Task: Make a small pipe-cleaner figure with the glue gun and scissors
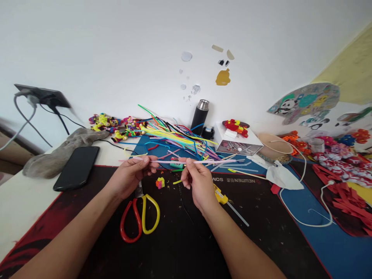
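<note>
Between my two hands a pale pink pipe cleaner [167,161] is stretched out level above the dark desk mat. My left hand [136,172] pinches it toward its left end, thumb against fingers. Farther right, my right hand [197,178] pinches the same stem, which sticks out past the thumb. Below my left hand lie scissors [131,221] with one red and one yellow handle, blades partly hidden by the hand. A small pink, orange and yellow pipe-cleaner piece [160,183] rests on the mat between the hands. Beside my right wrist is a yellow glue gun [221,194] with a clear stick.
Behind my hands spreads a heap of colourful pipe cleaners [174,135]. A black thermos [200,116] and a white drawer box [238,141] stand by the wall. At left lies a black phone [77,167]; at right, a white cable [308,224] and red strips [348,201].
</note>
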